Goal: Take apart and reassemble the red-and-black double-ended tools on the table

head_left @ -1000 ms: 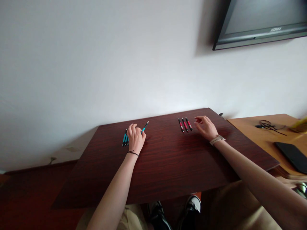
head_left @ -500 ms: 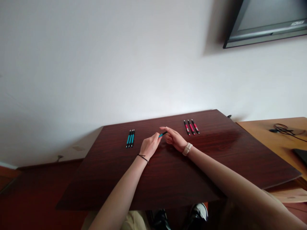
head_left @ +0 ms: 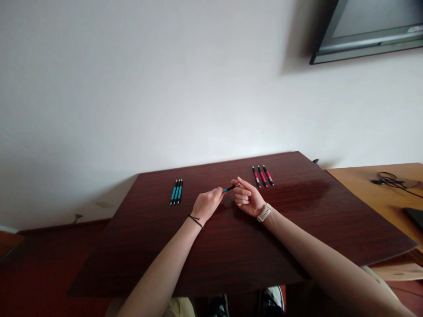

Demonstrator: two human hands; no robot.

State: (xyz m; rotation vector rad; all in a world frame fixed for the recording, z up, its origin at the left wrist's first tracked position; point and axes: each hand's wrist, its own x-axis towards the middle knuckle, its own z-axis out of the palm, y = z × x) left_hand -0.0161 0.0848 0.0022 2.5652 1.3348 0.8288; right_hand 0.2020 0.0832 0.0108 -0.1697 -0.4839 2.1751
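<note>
Two hands meet mid-table — left hand [head_left: 206, 204] grip clamped on teal pen [head_left: 228, 189], right hand [head_left: 248, 198] fingers apart — touching tip

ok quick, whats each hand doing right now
Left hand: closed, pinching a slim teal-and-black pen by one end.
Right hand: loosely open, palm up, fingertips at the pen's other end; grip cannot be told.

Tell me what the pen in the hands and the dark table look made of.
Blue pen: apparently plastic, with a smooth teal barrel and black ends. Dark table: wood or wood-look laminate, since reddish grain streaks show under a slight sheen; which one cannot be told.
</note>
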